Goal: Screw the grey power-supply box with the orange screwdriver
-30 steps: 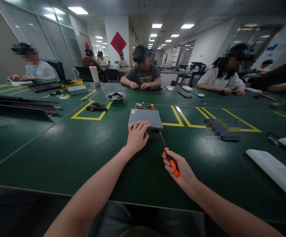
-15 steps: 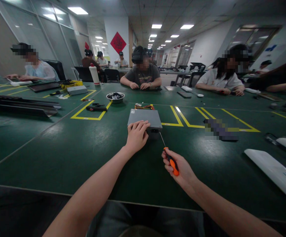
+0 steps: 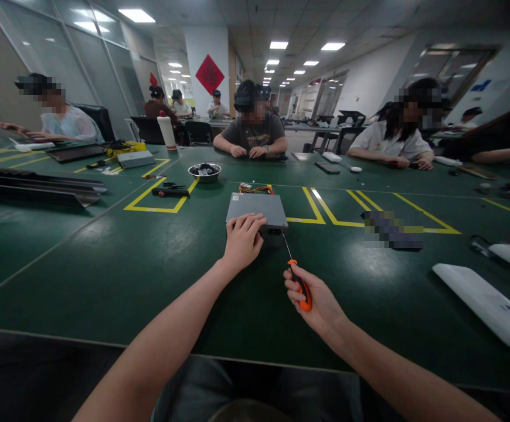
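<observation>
A grey metal box [image 3: 259,206] with a dark socket on its near side lies on the green table [image 3: 149,293]. Coloured wires [image 3: 255,189] come out behind it. My left hand [image 3: 244,237] rests over the box's near left part, fingers on its top and thumb by the front edge. In my right hand [image 3: 305,290] is a screwdriver [image 3: 303,293] with an orange and black handle, my fingers wrapped round it. Its thin shaft points up to the box's near right corner; whether the tip touches is too small to tell.
A metal bowl [image 3: 204,172] of small parts stands behind left, near a black tool [image 3: 170,192]. Long dark metal panels [image 3: 39,187] lie far left. White devices [image 3: 486,302] lie right. Across the table sits a person [image 3: 255,132].
My right hand and the screwdriver have shifted slightly left, and the handle stands a little steeper. My left hand stays on the box. The whole view has moved slightly.
</observation>
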Demonstrator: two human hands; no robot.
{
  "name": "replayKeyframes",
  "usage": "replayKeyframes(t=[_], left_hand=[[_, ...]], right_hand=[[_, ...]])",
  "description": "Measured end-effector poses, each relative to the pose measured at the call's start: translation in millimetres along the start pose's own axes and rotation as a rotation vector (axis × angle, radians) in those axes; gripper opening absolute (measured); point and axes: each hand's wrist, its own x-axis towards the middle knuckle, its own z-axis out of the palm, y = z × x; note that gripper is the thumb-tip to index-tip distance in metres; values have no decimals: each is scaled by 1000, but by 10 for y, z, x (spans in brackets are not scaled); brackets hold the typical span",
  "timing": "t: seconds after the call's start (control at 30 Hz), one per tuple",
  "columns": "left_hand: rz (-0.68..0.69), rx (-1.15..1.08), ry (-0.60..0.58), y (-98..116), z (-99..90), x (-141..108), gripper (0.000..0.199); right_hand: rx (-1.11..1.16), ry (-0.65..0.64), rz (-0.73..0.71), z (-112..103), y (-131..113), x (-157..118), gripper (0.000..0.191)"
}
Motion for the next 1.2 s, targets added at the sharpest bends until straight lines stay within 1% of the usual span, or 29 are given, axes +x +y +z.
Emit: replayKeyframes(t=[0.1,0.17,0.23,0.3,0.43,0.47,0.57,0.8,0.87,1.0,1.1,1.2], left_hand=[[8,-1,4,0,-4,0,35],[12,-4,4,1,-6,1,35],[10,-5,2,2,-6,1,35],[6,-6,2,2,-6,1,36],[14,-13,8,-1,-3,-1,35],[16,-13,10,-2,-2,-2,35],[14,-6,13,-3,-1,-2,35],[4,-3,3,7,-10,-1,34],[7,-7,10,6,-10,-1,34],[12,-14,16,3,-8,0,35],[12,-17,12,2,-8,-1,35],[12,-22,14,2,-9,-2,35]], right_hand=[[16,-15,46,14,6,-13,16],[-6,-16,100,29,7,-17,22],[-23,-13,123,42,7,-15,25],[-22,-15,108,46,6,-7,25],[1,3,54,28,11,17,11],[8,6,42,21,15,21,10],[30,-5,36,9,28,20,13],[5,-46,118,42,29,-7,23],[6,-35,106,52,23,-6,22],[-6,9,47,48,19,2,8],[14,-6,27,38,22,0,12],[30,-25,57,31,24,-6,19]])
